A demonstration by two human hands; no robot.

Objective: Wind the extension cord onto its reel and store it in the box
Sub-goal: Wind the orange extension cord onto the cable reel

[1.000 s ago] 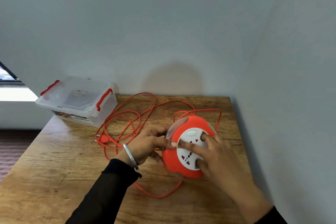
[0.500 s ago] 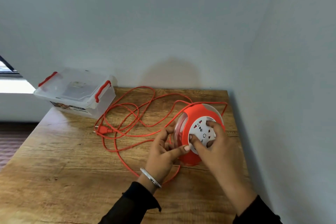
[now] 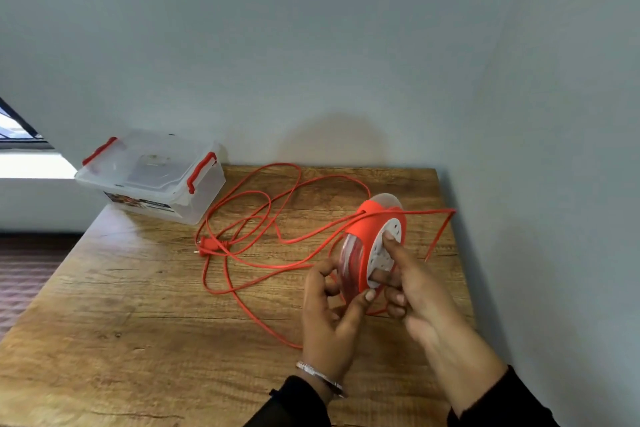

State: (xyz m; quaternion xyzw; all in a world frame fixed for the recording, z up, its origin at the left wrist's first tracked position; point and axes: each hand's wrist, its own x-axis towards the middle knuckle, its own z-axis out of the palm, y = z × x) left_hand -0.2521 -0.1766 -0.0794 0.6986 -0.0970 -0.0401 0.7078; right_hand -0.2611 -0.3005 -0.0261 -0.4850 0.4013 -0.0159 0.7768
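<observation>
An orange reel [image 3: 367,236] with a white socket face stands on edge above the wooden table [image 3: 138,305], at the right. My left hand [image 3: 329,315] grips its lower clear flange from the left. My right hand [image 3: 415,291] presses fingers on the socket face. The orange cord [image 3: 263,218] lies in loose loops over the table, its plug [image 3: 207,246] resting mid-left. One strand stretches right from the reel toward the wall. A clear plastic box [image 3: 152,177] with red latches sits closed at the table's back left corner.
Grey walls close in behind the table and along its right side. The table's left edge drops to a dark floor [image 3: 24,270]. A bright window [image 3: 20,149] shows at far left.
The reel has been tipped up from lying nearly flat to standing on edge and lifted slightly right. My left hand shifted from beside it to under its flange. The cord loops have shifted.
</observation>
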